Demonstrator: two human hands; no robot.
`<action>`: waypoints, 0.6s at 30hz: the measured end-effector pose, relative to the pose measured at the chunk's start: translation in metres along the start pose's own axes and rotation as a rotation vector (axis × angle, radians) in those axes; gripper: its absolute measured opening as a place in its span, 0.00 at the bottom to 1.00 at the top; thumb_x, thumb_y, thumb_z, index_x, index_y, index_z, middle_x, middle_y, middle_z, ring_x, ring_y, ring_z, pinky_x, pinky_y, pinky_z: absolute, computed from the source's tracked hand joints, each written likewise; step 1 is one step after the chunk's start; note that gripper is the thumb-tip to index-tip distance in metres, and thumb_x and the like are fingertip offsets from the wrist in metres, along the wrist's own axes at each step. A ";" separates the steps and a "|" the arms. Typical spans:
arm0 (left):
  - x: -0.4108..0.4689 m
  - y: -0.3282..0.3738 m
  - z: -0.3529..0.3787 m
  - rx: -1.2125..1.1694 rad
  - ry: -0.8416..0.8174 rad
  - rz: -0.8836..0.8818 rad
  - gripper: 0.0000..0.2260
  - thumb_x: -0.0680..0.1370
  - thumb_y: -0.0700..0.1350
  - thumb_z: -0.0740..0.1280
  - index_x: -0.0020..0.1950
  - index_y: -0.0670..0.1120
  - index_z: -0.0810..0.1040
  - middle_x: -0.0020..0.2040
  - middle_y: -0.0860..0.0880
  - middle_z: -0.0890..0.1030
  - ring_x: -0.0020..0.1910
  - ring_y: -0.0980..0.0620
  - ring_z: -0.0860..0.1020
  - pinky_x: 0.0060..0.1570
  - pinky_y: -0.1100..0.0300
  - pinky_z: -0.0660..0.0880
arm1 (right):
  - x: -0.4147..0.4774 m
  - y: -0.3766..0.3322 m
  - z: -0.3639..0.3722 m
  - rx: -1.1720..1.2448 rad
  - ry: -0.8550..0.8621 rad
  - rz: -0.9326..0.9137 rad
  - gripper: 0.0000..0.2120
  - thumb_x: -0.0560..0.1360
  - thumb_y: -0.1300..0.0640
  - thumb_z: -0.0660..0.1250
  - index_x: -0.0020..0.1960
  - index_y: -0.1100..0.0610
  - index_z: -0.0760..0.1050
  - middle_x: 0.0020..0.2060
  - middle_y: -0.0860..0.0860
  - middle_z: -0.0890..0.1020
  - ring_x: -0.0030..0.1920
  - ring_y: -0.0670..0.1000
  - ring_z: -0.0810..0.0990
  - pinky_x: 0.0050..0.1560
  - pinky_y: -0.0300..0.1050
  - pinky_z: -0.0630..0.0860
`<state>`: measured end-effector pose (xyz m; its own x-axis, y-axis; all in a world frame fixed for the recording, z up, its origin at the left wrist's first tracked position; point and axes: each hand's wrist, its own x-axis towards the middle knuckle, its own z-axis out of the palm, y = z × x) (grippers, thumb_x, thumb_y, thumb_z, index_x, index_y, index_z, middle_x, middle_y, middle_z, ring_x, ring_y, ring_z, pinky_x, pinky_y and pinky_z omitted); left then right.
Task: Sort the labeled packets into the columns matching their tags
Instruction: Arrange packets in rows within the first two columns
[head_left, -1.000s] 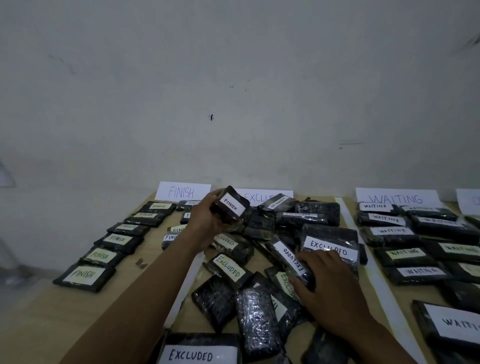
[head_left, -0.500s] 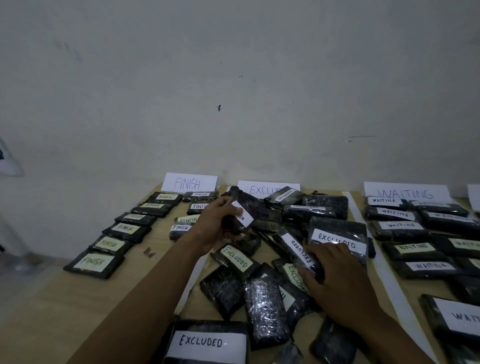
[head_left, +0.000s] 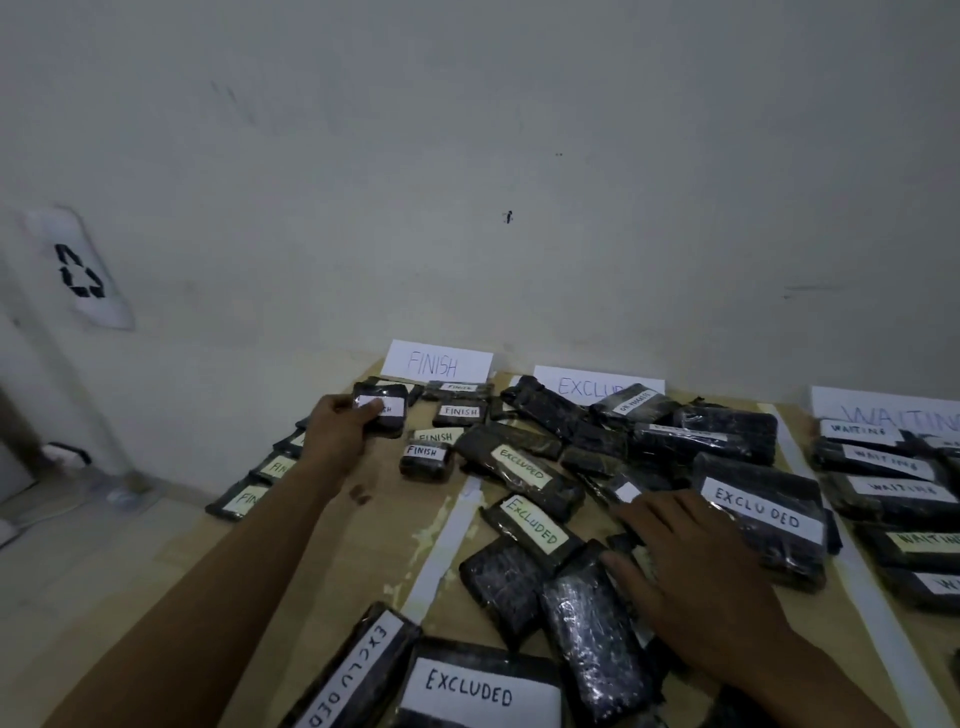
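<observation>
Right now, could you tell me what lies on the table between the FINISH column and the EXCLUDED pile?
In the head view, a white tape strip on bare wooden table separates the FINISH packets from the EXCLUDED packets.

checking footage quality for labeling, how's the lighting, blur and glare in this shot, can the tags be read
Head view: dim, flat light. Sharp enough to read the FINISH sign and the big EXCLUDED packet. The left hand and the packet it holds look slightly smeared, thumb covering the tag. Plastic wrap near the right hand glints. Edges look bent by the wide-angle lens.
</observation>
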<state>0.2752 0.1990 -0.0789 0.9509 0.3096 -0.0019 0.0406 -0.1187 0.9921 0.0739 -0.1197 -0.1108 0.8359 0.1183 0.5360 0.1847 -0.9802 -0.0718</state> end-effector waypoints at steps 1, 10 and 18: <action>0.005 -0.005 0.000 0.017 0.014 -0.012 0.17 0.73 0.48 0.73 0.57 0.44 0.74 0.50 0.43 0.81 0.44 0.45 0.79 0.46 0.52 0.76 | 0.002 -0.001 0.001 0.007 -0.002 0.003 0.20 0.75 0.40 0.56 0.55 0.49 0.78 0.49 0.45 0.79 0.50 0.51 0.76 0.48 0.48 0.76; -0.032 -0.021 0.004 -0.194 -0.034 -0.035 0.04 0.74 0.36 0.63 0.43 0.44 0.76 0.41 0.42 0.79 0.39 0.43 0.77 0.32 0.57 0.73 | -0.003 0.003 0.011 0.045 -0.022 -0.001 0.20 0.76 0.44 0.55 0.50 0.53 0.81 0.51 0.49 0.79 0.53 0.54 0.74 0.51 0.51 0.72; -0.087 -0.025 -0.020 -0.077 -0.311 0.048 0.12 0.65 0.40 0.64 0.47 0.42 0.75 0.37 0.45 0.78 0.30 0.50 0.78 0.24 0.60 0.71 | -0.003 0.003 0.011 0.050 0.002 -0.028 0.19 0.76 0.45 0.56 0.48 0.56 0.82 0.51 0.51 0.80 0.53 0.57 0.74 0.52 0.55 0.71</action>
<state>0.1855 0.1944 -0.1013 0.9998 0.0009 0.0186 -0.0185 -0.0510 0.9985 0.0780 -0.1210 -0.1219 0.8292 0.1452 0.5398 0.2338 -0.9672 -0.0989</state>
